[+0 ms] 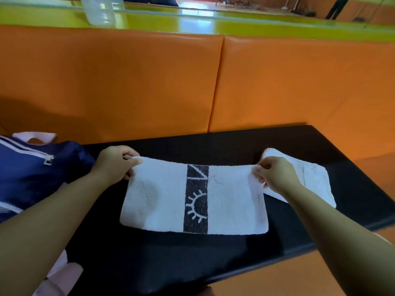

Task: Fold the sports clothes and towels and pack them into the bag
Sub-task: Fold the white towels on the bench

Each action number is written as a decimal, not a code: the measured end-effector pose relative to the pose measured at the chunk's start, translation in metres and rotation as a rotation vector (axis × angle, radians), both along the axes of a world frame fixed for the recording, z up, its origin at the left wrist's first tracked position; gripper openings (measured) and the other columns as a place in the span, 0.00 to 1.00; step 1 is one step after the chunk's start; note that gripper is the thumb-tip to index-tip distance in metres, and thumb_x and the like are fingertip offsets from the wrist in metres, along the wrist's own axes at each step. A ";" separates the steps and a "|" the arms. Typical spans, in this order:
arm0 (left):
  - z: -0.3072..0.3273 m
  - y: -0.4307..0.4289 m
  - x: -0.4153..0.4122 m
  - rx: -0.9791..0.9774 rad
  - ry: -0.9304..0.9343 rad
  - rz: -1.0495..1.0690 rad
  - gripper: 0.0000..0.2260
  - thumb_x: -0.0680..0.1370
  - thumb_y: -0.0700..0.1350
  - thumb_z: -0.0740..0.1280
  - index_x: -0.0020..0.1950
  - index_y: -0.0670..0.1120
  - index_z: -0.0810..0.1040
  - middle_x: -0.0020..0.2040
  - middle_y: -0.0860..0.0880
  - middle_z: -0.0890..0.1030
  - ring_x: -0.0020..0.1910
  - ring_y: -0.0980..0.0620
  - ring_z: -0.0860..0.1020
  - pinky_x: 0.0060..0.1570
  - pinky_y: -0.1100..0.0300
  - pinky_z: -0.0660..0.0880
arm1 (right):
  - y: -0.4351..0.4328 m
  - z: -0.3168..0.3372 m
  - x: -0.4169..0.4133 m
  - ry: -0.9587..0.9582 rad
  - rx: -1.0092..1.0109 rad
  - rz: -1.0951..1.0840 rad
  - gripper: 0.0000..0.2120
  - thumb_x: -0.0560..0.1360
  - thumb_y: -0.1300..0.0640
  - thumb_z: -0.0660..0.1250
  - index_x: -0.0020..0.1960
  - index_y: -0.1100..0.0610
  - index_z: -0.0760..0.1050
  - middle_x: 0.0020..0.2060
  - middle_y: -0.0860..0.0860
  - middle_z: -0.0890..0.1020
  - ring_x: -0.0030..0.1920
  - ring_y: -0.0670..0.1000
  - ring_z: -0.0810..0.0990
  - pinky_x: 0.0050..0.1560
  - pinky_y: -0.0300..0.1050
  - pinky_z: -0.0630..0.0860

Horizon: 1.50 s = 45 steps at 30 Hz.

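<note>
A white towel [158,201] with a black patterned stripe down its middle lies spread on the black table [235,142]. My left hand [115,162] pinches its far left corner. My right hand [275,175] pinches its far right corner. The far edge is lifted slightly off the table between both hands. A second white towel [314,178] lies folded to the right, partly behind my right hand. The navy blue bag [27,174] with white trim and a zipper sits at the left edge of the table.
An orange padded wall [192,82] rises right behind the table. A pale pink cloth [62,272] lies at the lower left by my left forearm. A clear plastic bottle [100,9] stands on the green ledge above.
</note>
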<state>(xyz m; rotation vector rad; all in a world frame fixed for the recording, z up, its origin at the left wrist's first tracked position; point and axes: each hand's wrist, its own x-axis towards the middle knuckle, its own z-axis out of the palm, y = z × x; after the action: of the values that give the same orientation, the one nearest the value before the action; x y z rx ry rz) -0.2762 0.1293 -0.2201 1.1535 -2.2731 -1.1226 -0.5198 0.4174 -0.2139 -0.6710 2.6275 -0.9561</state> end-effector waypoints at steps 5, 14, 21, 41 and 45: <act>-0.020 -0.010 -0.016 0.090 0.005 0.017 0.03 0.75 0.38 0.70 0.43 0.45 0.79 0.36 0.45 0.80 0.34 0.47 0.83 0.41 0.50 0.81 | -0.013 -0.015 -0.007 -0.012 0.046 -0.075 0.06 0.76 0.59 0.66 0.41 0.56 0.79 0.31 0.55 0.83 0.32 0.52 0.83 0.39 0.42 0.78; -0.035 0.017 -0.010 -0.149 -0.017 -0.033 0.13 0.75 0.42 0.69 0.59 0.47 0.76 0.60 0.51 0.70 0.53 0.54 0.74 0.55 0.58 0.71 | -0.022 -0.025 0.021 0.214 0.160 -0.011 0.26 0.76 0.55 0.68 0.70 0.58 0.65 0.64 0.56 0.71 0.62 0.57 0.72 0.57 0.48 0.69; -0.068 0.044 0.023 -0.293 -0.342 -0.554 0.22 0.80 0.53 0.60 0.74 0.54 0.64 0.77 0.56 0.56 0.76 0.55 0.45 0.70 0.62 0.45 | -0.010 -0.064 0.096 0.386 0.203 0.552 0.19 0.77 0.46 0.60 0.62 0.55 0.73 0.61 0.55 0.74 0.58 0.60 0.74 0.56 0.52 0.74; -0.057 0.083 0.092 -0.520 -0.454 -0.484 0.35 0.66 0.67 0.46 0.67 0.57 0.73 0.70 0.49 0.69 0.69 0.43 0.65 0.67 0.46 0.61 | -0.020 -0.071 0.191 0.536 0.141 0.758 0.15 0.76 0.46 0.58 0.57 0.50 0.77 0.53 0.52 0.79 0.50 0.58 0.78 0.47 0.60 0.75; -0.062 0.089 0.101 -0.424 -0.526 -0.554 0.39 0.65 0.69 0.39 0.72 0.60 0.65 0.73 0.54 0.63 0.69 0.47 0.62 0.69 0.54 0.60 | -0.002 -0.080 0.184 0.448 0.259 0.805 0.19 0.81 0.46 0.52 0.69 0.46 0.70 0.72 0.49 0.68 0.73 0.57 0.63 0.69 0.72 0.47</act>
<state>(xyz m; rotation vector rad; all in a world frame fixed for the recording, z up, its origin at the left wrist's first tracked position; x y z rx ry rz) -0.1756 0.2180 -0.2818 0.7167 -3.1633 -0.4545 -0.3357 0.4157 -0.2939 -1.8271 2.3464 -0.2355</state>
